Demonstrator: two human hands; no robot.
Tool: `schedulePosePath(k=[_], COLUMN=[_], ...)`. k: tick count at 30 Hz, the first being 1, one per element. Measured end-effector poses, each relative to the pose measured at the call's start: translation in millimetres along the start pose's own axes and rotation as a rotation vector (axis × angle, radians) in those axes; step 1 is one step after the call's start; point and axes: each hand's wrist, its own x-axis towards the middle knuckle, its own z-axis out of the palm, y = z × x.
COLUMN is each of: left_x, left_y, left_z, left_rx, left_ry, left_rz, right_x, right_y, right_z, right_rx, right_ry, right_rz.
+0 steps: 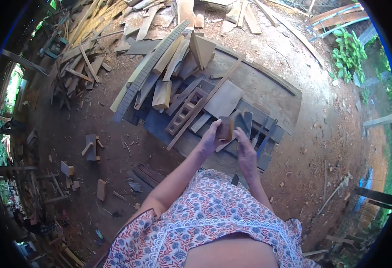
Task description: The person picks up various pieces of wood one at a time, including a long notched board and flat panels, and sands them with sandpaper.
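Observation:
My left hand (210, 137) is closed around a small brown wooden block (225, 128), held over the low work table. Close to the block's right side, my right hand (246, 152) has its fingers bent together beside a dark, thin, blurred piece (241, 122). What exactly that piece is, I cannot make out. Beneath my hands lie a flat pale board (224, 99), a wooden frame with square openings (186, 111) and a long thin wooden strip (205, 102). Several dark slats and narrow tools (262, 131) lie to the right of my right hand.
Stacked wooden pieces (162, 94) and a long curved slatted strip (149, 71) stand at the table's far left. Scrap wood (82, 67) is heaped beyond. Loose blocks (102, 190) lie on the dirt floor at left; a leafy plant (348, 56) grows at right.

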Motion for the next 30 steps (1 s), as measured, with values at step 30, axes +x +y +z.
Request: schedulePosePath(k=[30], left_x=[-15], left_y=[19], left_z=[-40], left_rx=[-0.297], left_ry=[0.195], left_rz=[0.351], right_x=[33], right_y=[-23], right_z=[-28], right_rx=[0.278], right_ry=[-0.397], right_rz=[-0.185])
